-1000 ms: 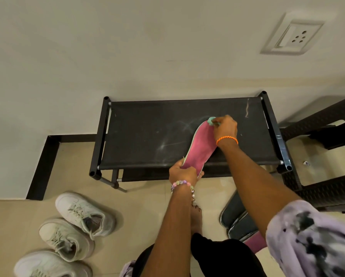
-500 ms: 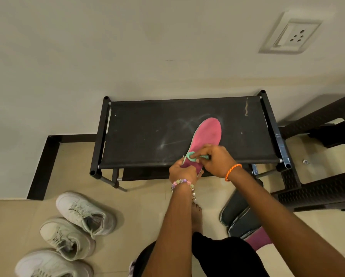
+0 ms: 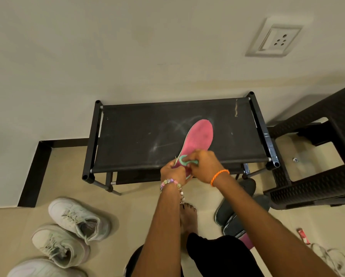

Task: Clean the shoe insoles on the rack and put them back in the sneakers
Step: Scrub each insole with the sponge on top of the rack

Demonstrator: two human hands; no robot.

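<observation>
Wiping the pink insole on the rack

Left of the rack [image 3: 127, 136] sit white sneakers [image 3: 78, 218]; on it, the left hand [image 3: 172, 172] pinches the insole [image 3: 198, 138] heel, the right hand [image 3: 204, 163] clamps a green cloth [image 3: 184, 159]. Next, probably another stroke toward the toe.

The rack [image 3: 127, 140] has a matt black cloth top, scuffed with pale chalky streaks, on glossy black plastic corner joints and metal tubes. The pink insole [image 3: 199, 138] looks like matt, slightly worn fabric. At 3 o'clock, the stool [image 3: 327, 124] is dark plastic with a woven texture. At 7 o'clock, the sneakers [image 3: 75, 218] are matt white. The floor [image 3: 11, 226] is smooth beige tile.
</observation>
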